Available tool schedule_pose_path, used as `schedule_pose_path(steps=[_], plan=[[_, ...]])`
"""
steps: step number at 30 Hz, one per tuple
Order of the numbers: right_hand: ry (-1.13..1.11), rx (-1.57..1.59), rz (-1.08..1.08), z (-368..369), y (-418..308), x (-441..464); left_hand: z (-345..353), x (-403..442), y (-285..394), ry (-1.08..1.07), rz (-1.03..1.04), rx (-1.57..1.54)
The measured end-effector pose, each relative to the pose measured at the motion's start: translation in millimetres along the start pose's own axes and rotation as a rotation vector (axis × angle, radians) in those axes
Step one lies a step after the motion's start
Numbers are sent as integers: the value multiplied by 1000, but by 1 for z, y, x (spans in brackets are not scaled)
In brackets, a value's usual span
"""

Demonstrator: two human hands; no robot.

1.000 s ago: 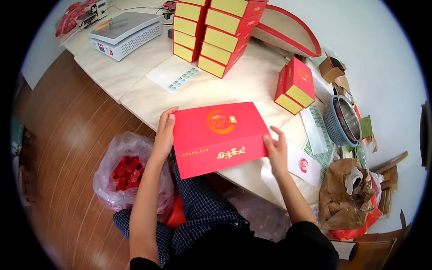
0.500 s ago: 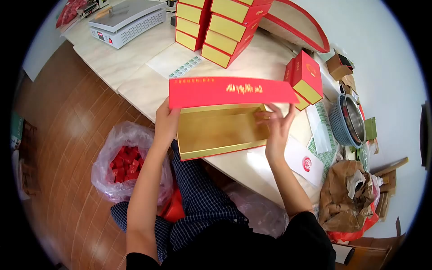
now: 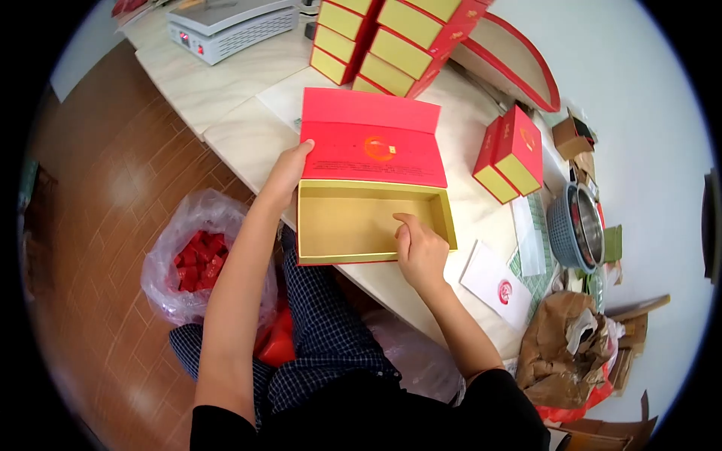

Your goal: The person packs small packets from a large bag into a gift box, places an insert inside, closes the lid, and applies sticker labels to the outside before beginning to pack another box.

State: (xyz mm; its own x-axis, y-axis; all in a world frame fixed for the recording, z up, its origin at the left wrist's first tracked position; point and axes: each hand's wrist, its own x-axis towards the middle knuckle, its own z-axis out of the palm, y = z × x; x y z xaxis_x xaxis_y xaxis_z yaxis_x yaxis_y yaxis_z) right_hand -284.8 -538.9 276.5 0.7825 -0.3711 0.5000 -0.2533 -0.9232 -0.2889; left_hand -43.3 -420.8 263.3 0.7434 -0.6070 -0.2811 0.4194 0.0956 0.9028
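Note:
A red box (image 3: pixel 346 222) with a gold inside lies open at the table's near edge. Its lid (image 3: pixel 372 143) is folded back, showing a round orange emblem and small print, and nothing is inside the tray. My left hand (image 3: pixel 289 169) grips the lid's left edge, its thumb on the red face. My right hand (image 3: pixel 421 252) is at the box's front right, over the near rim, with the index finger extended over the tray and the other fingers curled; it holds nothing visible.
Stacked red-and-gold boxes (image 3: pixel 398 52) stand at the back, two more (image 3: pixel 511 154) at the right. A white device (image 3: pixel 233 28) is back left. A white card (image 3: pixel 496 286), colander (image 3: pixel 564 225) and brown paper (image 3: pixel 560 349) are right. A bag of red packets (image 3: pixel 199 259) stands below left.
The box, closed in my hands a second ago, has been opened and its lid swung back. My right hand has moved from the lid's right edge down to the front of the tray.

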Motion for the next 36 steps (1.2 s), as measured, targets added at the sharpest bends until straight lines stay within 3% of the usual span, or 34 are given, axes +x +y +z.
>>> schedule_pose_path(steps=[2, 4, 6, 8, 10, 13, 16, 17, 19, 21, 22, 24, 28, 31, 33, 36], plan=[[-6, 11, -20, 1, -1, -1, -2, -3, -3, -81, 54, -71], [-47, -25, 25, 1, 0, 0, -7, -9, -8, 62, 225, 106], [-32, 11, 3, 6, 5, 1, -19, -32, -20, 132, 314, -21], [-74, 33, 41, 10, 6, 5, -56, -63, -36, 204, 425, 122], [-62, 76, 63, 19, 10, 12, -97, -92, -68, 285, 466, 41], [-28, 106, 76, 28, 2, 26, -168, -153, -116, 479, 390, 17], [220, 129, -58, 32, -51, 36, -235, -212, -171, 755, 379, 73], [186, 135, -67, 40, -72, 34, -250, -233, -180, 849, 242, 42], [304, 473, -108, 56, -119, 20, -275, -258, -204, 967, 201, 11], [100, 716, -223, 89, -183, 5, -296, -265, -222, 1048, 178, 122], [-57, 621, -298, 113, -201, -1, -301, -259, -222, 1048, 157, 110], [-274, 647, -247, 174, -232, -9, -302, -239, -211, 1355, 293, 415], [-704, 458, 22, 326, -230, -37, -321, -208, -192, 1428, 142, 714], [-884, 256, 23, 389, -229, -55, -356, -185, -228, 1489, -28, 813], [-932, 110, 26, 425, -231, -67, -390, -191, -270, 1468, -70, 696], [-908, -82, -68, 467, -228, -78, -407, -181, -255, 1491, -134, 595]])
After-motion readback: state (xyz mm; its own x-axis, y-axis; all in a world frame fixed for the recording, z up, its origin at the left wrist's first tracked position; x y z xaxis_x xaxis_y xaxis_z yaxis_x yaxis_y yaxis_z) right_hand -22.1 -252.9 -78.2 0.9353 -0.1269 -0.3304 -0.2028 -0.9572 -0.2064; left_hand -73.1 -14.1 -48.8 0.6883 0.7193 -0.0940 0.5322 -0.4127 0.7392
